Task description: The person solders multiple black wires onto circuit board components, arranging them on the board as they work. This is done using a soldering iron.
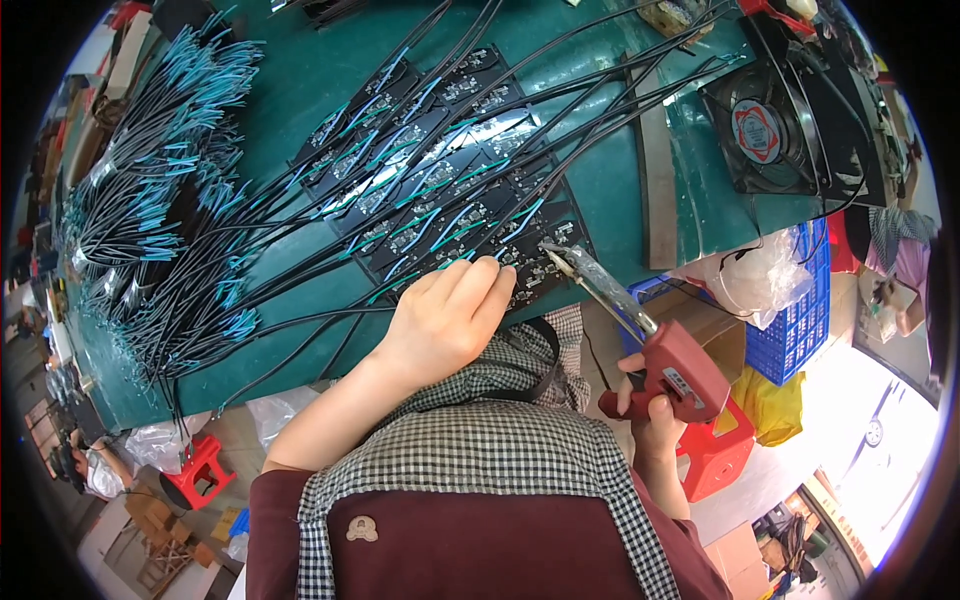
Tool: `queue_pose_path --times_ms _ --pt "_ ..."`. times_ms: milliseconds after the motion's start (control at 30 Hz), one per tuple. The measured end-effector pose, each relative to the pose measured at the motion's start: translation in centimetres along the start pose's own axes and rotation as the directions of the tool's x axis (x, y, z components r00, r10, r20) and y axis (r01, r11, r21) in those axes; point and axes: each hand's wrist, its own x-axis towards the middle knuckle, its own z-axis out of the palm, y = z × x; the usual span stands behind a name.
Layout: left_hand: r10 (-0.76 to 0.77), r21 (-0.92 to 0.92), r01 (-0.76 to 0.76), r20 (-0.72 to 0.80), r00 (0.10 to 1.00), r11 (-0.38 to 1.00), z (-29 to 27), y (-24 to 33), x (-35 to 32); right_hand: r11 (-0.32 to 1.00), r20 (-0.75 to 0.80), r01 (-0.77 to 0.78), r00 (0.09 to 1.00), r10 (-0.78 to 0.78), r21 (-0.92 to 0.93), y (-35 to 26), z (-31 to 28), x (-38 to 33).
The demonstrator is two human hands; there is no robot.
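Observation:
A black panel of circuit boards (565, 232) lies on the green bench, with black cables and their thin blue and green wire ends running across it. My left hand (448, 312) rests over the near edge of the boards, fingers bent and pressed together. What lies between its fingertips is hidden, though wires pass right beside them. In my right hand (652, 418) is a red soldering gun (688, 372), gripped by its handle. Its long metal tip points left and reaches the near right corner of the panel, close to my left fingertips.
A large heap of black cables (150, 215) with stripped blue ends covers the bench's left side. To the right lie a grey bar (655, 185) and a black fan (760, 132). Below the bench edge stand a blue crate (795, 315) and a red stool (722, 455).

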Motion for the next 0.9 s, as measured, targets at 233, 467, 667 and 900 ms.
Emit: queue_pose_path --times_ms 233,467,667,900 --pt "-0.067 0.142 0.053 0.092 0.994 0.988 -0.5 0.5 -2.0 0.993 -0.02 0.116 0.993 -0.116 -0.001 -0.3 0.6 0.3" --pt "-0.514 0.242 0.457 0.309 0.8 0.856 -6.5 -2.5 -6.4 0.975 -0.092 0.182 0.981 -0.171 0.129 0.1 -0.9 0.3" --pt "-0.459 0.212 0.408 0.433 0.775 0.888 -7.5 -3.0 -6.3 0.974 -0.063 0.196 0.98 -0.189 0.113 -0.8 0.5 1.4" --pt "-0.427 0.174 0.391 0.415 0.803 0.904 -7.6 -3.2 -6.1 0.976 -0.003 0.133 0.991 -0.134 0.175 -0.2 0.6 1.2"
